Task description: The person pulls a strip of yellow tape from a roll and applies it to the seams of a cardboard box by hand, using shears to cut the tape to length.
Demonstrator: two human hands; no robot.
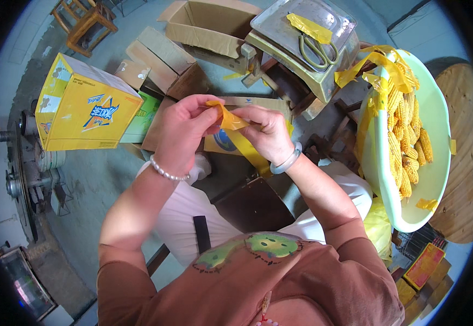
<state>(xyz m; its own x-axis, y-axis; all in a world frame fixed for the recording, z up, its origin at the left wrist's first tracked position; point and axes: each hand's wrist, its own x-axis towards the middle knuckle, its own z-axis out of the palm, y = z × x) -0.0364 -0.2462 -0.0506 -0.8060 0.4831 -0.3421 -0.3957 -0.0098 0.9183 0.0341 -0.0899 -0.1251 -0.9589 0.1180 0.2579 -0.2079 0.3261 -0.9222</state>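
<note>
My left hand pinches the end of a strip of yellow adhesive tape between thumb and fingers. Close beside it, my right hand grips the same strip, which is creased between the two hands. From there the tape trails down behind my right hand towards the wrist. Behind the hands, in front of my knees, lies a cardboard box with a blue round print, partly hidden by the hands and the tape.
On the right stands a pale green plastic basin with corn cobs and tape strips on its rim. Scissors and a tape piece lie on a weighing scale. A yellow carton and an open cardboard box stand ahead.
</note>
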